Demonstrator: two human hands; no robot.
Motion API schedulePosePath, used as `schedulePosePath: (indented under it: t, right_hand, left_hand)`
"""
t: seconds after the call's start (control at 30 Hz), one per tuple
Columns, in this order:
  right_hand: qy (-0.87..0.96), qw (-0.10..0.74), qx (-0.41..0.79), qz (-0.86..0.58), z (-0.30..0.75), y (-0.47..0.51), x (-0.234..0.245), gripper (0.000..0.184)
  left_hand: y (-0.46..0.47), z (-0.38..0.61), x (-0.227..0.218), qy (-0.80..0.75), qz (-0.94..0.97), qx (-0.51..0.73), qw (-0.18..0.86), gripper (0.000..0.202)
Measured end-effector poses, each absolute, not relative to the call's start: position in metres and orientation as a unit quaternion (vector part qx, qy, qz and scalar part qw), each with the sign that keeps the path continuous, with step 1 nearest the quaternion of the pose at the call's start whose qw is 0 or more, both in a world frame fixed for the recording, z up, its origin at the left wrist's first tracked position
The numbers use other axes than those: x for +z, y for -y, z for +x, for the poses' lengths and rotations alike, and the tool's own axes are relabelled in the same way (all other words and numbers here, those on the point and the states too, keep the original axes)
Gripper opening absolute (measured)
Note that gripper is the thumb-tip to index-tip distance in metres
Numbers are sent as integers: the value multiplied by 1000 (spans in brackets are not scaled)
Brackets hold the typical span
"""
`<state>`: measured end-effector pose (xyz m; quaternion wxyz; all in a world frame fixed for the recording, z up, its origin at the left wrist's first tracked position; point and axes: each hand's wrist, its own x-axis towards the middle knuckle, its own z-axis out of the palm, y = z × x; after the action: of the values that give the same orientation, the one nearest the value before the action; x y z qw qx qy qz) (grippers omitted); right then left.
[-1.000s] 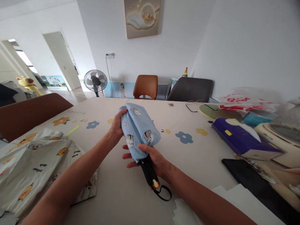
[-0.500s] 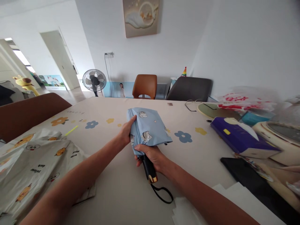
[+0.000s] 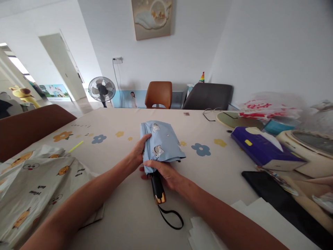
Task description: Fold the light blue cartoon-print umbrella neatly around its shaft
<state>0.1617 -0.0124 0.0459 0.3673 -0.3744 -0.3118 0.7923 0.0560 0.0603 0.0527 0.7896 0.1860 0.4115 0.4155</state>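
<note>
A folded light-blue umbrella (image 3: 166, 142) with cartoon animal prints is held above the table in both hands. Its black handle (image 3: 157, 185) with a gold end points toward me, and a black wrist strap hangs from it. My left hand (image 3: 140, 150) grips the left side of the cloth, thumb on top. Lower down, my right hand (image 3: 165, 172) is closed around the base of the cloth by the handle, its thumb across the fabric. Fingers under the umbrella are partly hidden. The cloth's right side fans out loosely.
A cartoon-printed cloth (image 3: 44, 187) lies at the left. On the right are a purple tissue box (image 3: 262, 147), a black flat object (image 3: 281, 205), white paper sheets (image 3: 255, 222), glasses (image 3: 209, 116) and a plastic bag (image 3: 270, 106). Chairs stand beyond the white table (image 3: 117, 208).
The umbrella's handle has swung slightly left, and its cloth looks a little narrower on the right. Both hands keep their hold. The whole view has shifted slightly.
</note>
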Motion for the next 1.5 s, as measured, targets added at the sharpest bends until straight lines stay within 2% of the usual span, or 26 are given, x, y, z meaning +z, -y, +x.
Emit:
schedulePosePath:
  t: [0.1,0.2,0.3,0.4,0.47,0.53,0.6,0.67,0.73,0.8,0.9,1.0,1.1,1.23,1.4,1.5]
  right_hand:
    - [291,374,807,-351,161,13,44,23]
    - [288,343,815,-369,163,10,41,12]
    - [278,313,826,-378,166,5,38,5]
    - [258,327,821,-391,167,2,39,5]
    - [250,341,808,-411,167,1,40,7]
    - [246,351,800,-420,166,0,41,10]
    - [245,357,801,-414,165,-1,40,10]
    - [247,361,804,-403,166,-2,38,8]
    - [254,368,803,-394,168,-1,37,7]
    - [265,378,798,-387,170,0,36,8]
    - [288,379,797,-373,173,3,38,9]
    - [288,372,808,-356,174,4,39,9]
    - [278,378,814,-342,174,2,36,8]
    - [256,376,828,-329,174,-1,31,6]
    - [245,361,835,-335,175,-3,32,8]
    - [240,358,836,-339,175,-5,33,9]
  left_hand:
    - [-61,54,50,-408,195,379,808,44]
    - [-62,55,44,-422,197,377,801,44]
    - [-65,57,38,-416,219,403,785,39]
    - [-70,54,33,-456,294,411,733,44]
    - [-76,50,33,-540,385,436,609,50]
    - [-83,47,39,-616,487,472,401,54]
    - [-89,51,51,-615,590,482,203,50]
    - [-95,65,66,-548,710,429,104,40]
    - [-98,89,79,-453,835,300,91,37]
    - [-102,116,87,-336,926,140,102,46]
    - [-108,150,89,-266,958,-38,98,51]
    - [-116,164,89,-273,955,-96,60,42]
    - [-122,160,95,-266,963,-42,2,33]
    - [-122,132,117,-291,950,102,-53,28]
    - [-97,61,144,-373,890,261,7,28]
    - [-78,10,134,-436,847,303,17,26]
